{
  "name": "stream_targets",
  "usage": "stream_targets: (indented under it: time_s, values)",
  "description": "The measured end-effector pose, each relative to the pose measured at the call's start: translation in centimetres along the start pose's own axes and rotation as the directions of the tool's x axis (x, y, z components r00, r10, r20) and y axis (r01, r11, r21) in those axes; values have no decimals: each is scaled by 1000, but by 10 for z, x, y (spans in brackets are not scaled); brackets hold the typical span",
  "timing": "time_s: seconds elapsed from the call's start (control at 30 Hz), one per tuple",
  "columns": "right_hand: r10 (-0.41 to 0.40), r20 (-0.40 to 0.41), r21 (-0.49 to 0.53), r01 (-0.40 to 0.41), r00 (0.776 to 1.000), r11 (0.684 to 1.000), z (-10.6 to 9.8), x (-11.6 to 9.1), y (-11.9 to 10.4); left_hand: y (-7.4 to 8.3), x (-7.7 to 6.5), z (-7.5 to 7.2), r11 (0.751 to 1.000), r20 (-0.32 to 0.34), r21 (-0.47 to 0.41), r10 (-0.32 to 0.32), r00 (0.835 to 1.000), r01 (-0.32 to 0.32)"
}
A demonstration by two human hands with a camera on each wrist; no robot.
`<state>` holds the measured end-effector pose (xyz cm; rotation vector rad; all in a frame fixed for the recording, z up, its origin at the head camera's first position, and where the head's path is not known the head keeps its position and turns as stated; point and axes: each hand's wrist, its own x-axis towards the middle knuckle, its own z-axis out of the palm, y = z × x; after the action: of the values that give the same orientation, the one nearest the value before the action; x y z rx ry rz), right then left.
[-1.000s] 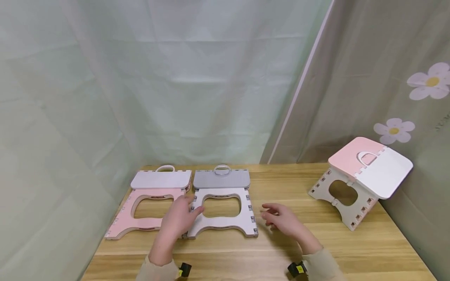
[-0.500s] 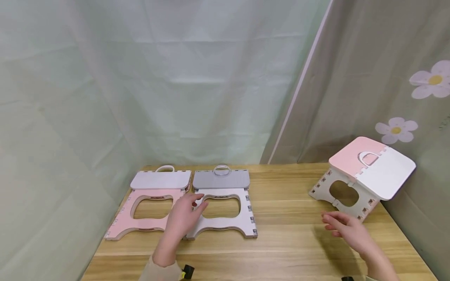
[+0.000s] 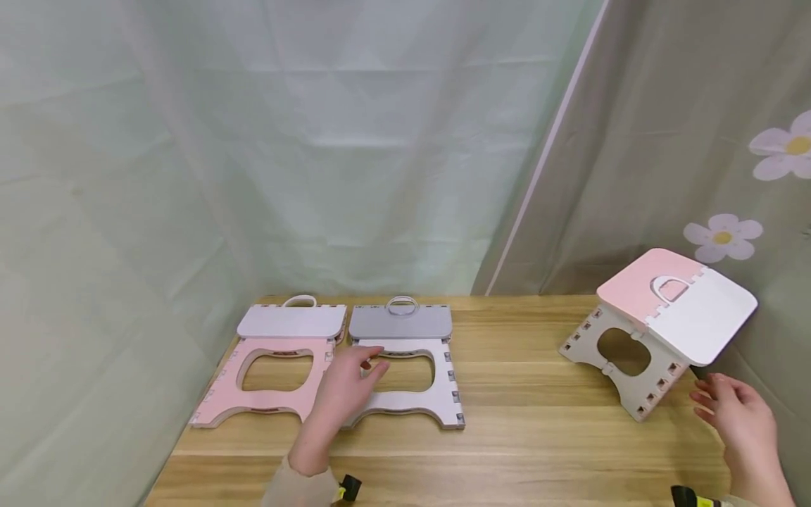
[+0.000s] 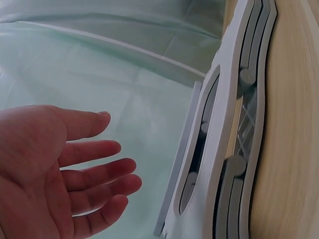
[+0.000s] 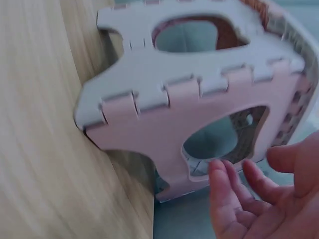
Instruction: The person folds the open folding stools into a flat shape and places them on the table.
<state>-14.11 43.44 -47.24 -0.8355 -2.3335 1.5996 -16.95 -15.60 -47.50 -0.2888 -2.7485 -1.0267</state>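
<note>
Two folded step stools lie flat side by side: a pink one with a white top part [image 3: 291, 322] and a white one with a grey top part [image 3: 400, 323]. Over the white stool's left side hovers my left hand [image 3: 348, 380], fingers relaxed; the left wrist view shows that palm [image 4: 75, 169] apart from the stool's edge [image 4: 227, 129]. An unfolded pink-and-white stool [image 3: 703, 313] stands at the right. My right hand [image 3: 741, 415] is just right of its legs. In the right wrist view my loosely bent fingers [image 5: 224, 194] are near the pink leg panel [image 5: 164, 129], holding nothing; contact is unclear.
All the stools are on a wooden table [image 3: 519, 436]. A pale curtain [image 3: 380, 176] hangs behind it, and a grey-brown curtain with flowers [image 3: 633, 141] hangs at the right, close behind the unfolded stool.
My right hand has moved far to the right, from beside the white folded stool to beyond the unfolded stool's legs. My left hand has shifted slightly right over the white stool.
</note>
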Motion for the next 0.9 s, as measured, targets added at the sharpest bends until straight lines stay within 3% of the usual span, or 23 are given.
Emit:
stream_targets:
  time_s: [0.07, 0.13, 0.3, 0.57, 0.8, 0.9]
  values:
    - [31, -50, -1, -31, 998, 1000, 1, 12, -4, 2, 2, 3, 1000, -5, -8, 15, 1000, -15]
    - [47, -47, 5, -47, 998, 999, -1, 22, -6, 3, 2, 5, 1000, -5, -12, 26, 1000, -26]
    - [89, -41, 138, -83, 995, 987, -6, 41, -16, 6, 2, 6, 1000, 5, -6, 23, 1000, -23]
    - [133, -77, 392, -93, 988, 915, -2, 62, -30, 4, 2, 6, 1000, 3, -14, 20, 1000, -20]
    - [18, 1, 459, -17, 1000, 888, -6, 76, -33, 2, 1, 7, 999, -4, -13, 44, 999, -44]
    - [-28, 64, 526, -10, 998, 850, -9, 80, -36, 2, 1, 7, 999, -9, -19, 49, 999, -49]
